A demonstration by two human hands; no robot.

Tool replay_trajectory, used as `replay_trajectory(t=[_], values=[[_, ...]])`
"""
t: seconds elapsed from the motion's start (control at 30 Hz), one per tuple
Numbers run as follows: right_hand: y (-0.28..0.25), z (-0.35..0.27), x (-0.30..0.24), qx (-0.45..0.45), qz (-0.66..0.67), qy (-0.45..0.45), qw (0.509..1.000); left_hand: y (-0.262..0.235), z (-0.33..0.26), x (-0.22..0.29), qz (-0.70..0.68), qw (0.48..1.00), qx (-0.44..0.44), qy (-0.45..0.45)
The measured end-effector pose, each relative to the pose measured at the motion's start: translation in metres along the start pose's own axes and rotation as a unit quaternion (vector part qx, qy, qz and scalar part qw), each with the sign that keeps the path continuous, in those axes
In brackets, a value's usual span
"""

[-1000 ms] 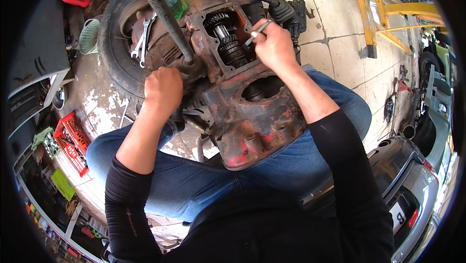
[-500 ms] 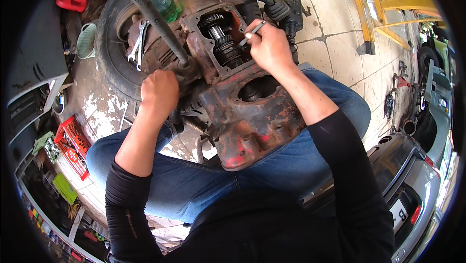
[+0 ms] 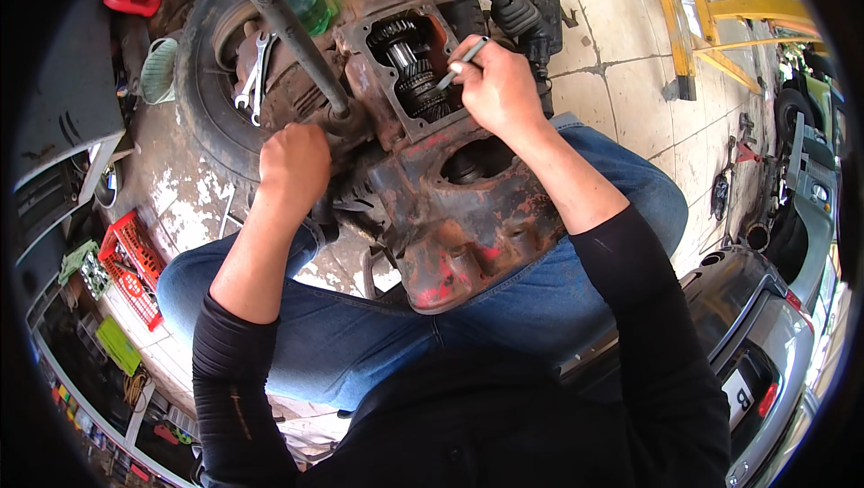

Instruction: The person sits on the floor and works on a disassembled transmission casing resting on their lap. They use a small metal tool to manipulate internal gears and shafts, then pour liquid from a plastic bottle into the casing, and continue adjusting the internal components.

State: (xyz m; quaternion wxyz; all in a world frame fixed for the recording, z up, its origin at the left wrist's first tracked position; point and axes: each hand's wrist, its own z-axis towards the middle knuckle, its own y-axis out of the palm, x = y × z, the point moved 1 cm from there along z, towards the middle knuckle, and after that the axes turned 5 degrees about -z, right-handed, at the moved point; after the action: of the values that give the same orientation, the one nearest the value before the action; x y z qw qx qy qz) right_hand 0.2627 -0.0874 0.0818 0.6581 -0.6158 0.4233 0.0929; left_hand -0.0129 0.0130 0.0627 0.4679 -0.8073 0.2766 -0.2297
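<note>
A rusty gearbox housing (image 3: 468, 236) lies between my legs, with its upper opening showing toothed gears on a shaft (image 3: 416, 74). My right hand (image 3: 506, 92) is closed around a slim grey metal rod (image 3: 461, 65), whose lower end points left and down over the gears. Whether its tip touches them I cannot tell. My left hand (image 3: 295, 164) is a fist against the left side of the casing, close to the foot of a long upright steel lever (image 3: 288, 33). Anything inside that fist is hidden.
Behind the housing lies a big tire (image 3: 202, 119), with wrenches (image 3: 258, 78) and a green-liquid bottle (image 3: 313, 13) nearby. A red crate (image 3: 130, 258) sits left, beside shelving. Far right are a yellow frame (image 3: 684, 20) and a parked car (image 3: 765, 335).
The rod's tip has moved slightly left and down over the gears, and more of the rod shows. My left fist has shifted up a little, still closed.
</note>
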Motion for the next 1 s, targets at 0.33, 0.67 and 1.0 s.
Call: replay_trajectory(t=[0.33,0.67,1.0], values=[[0.006,-0.004,0.021,-0.023,-0.014,0.017,0.999,0.001,0.002,0.0,-0.002,1.0,0.001,0.008],[0.003,-0.011,0.005,-0.02,-0.06,-0.014,0.998,-0.006,-0.002,0.003,0.041,0.999,-0.016,0.019],[0.003,-0.006,0.022,-0.055,0.083,0.055,0.994,-0.003,-0.001,0.002,0.034,0.999,-0.005,0.022]])
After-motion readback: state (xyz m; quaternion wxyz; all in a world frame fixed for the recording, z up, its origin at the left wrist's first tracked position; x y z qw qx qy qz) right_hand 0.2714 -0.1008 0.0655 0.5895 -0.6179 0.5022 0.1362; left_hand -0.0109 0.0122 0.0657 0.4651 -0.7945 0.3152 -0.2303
